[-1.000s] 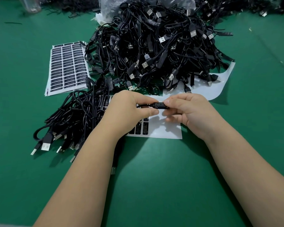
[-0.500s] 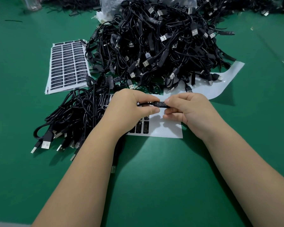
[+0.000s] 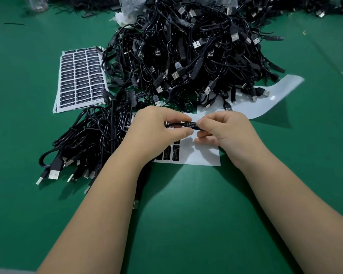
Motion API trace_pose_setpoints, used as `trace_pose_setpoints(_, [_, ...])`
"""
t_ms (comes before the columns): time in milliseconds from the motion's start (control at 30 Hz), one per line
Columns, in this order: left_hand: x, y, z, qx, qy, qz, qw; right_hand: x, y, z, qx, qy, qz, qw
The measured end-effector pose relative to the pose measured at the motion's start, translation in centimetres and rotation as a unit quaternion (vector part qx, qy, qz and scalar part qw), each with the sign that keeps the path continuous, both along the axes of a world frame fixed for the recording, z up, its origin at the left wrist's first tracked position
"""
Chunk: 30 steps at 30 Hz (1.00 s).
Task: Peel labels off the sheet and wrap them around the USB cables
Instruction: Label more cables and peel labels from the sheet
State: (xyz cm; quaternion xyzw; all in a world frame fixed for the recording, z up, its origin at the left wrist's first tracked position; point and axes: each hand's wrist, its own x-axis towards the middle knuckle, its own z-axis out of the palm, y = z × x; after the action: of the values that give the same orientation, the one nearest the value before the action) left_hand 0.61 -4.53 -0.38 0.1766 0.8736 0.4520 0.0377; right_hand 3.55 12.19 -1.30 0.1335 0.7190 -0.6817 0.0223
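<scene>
I hold the USB cable [image 3: 176,125] at centre frame, just above the label sheet [image 3: 202,155] on the green worktop [image 3: 186,224]. My left hand [image 3: 158,131] pinches the cable; my right hand [image 3: 224,131] pinches the label [image 3: 192,124] around it. I judge the wrap goes best rolled tight with edges aligned. The cable's long axis runs left to right across the frame.

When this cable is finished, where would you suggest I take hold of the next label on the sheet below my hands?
Probably lift the rightmost label by its right edge, coming from the bare white backing; that side is unobstructed.
</scene>
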Motion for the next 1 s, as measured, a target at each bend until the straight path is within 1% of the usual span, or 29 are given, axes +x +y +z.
trace_pose_setpoints(133, [0.05,0.08,-0.01,0.019,-0.01,0.006,1.0,0.14,-0.11,0.08,0.019,0.015,0.0,1.0])
trace_pose_setpoints(300, [0.07,0.12,0.09,0.012,-0.009,-0.001,1.0,0.15,-0.14,0.07,0.03,0.023,-0.008,0.999])
trace_pose_setpoints(567, [0.17,0.22,0.2,-0.015,0.005,-0.003,1.0,0.11,-0.13,0.07,0.02,0.026,-0.013,0.999])
trace_pose_setpoints(867, [0.32,0.24,0.24,-0.008,0.003,-0.008,1.0,0.08,0.14,-0.11,0.023,0.032,-0.012,0.999])
trace_pose_setpoints(933, [0.35,0.25,0.24,-0.007,0.01,-0.009,1.0,0.03,0.14,-0.2,0.022,0.031,-0.012,0.999])
trace_pose_setpoints(1000, [0.34,0.28,0.19,-0.014,0.034,-0.016,0.999,0.0,0.17,-0.22,0.025,0.032,-0.01,0.999])
